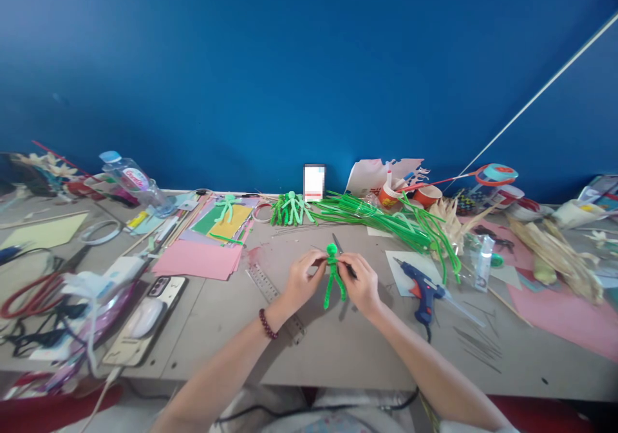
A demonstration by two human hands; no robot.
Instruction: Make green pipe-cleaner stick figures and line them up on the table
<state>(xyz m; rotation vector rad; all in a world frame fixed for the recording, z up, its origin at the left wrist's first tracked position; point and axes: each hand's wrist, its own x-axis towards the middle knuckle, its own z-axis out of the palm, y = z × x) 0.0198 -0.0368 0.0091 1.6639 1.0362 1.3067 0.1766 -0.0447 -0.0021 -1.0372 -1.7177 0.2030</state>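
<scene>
Figure (333, 275) of green pipe cleaner, head and legs formed, pinched at its arms between my left hand (302, 280) and right hand (361, 285). Right also grips scissors (342, 256). Finished figures (291, 209) and unused stems (386, 217) lie on bench (338, 349); I judge arms unfinished.

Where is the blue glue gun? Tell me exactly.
The blue glue gun lies on the table, just right of the right hand, partly on a white sheet below the green pipe cleaners.

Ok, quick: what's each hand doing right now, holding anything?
Left hand: closed, fingers pinching one side of the green pipe-cleaner figure.
Right hand: closed on the figure's other side, also gripping a thin dark tool, possibly scissors.
</scene>
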